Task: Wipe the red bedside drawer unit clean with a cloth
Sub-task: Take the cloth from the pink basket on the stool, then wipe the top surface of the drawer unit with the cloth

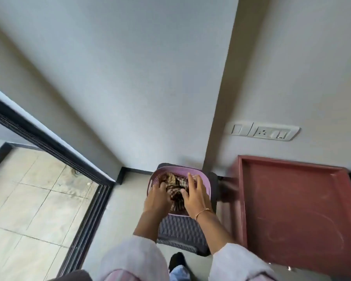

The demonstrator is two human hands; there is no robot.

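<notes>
Both hands (178, 195) on cloth (175, 189) in basket (205, 176).

Grey walls (130, 78) meet at a corner, socket plate (265, 131) right, tiled floor (28, 199) left

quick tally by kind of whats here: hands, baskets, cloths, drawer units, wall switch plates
hands: 2 (left hand, right hand)
baskets: 1 (basket)
cloths: 1 (cloth)
drawer units: 1 (drawer unit)
switch plates: 2 (small plate, socket plate)
total: 7
</notes>
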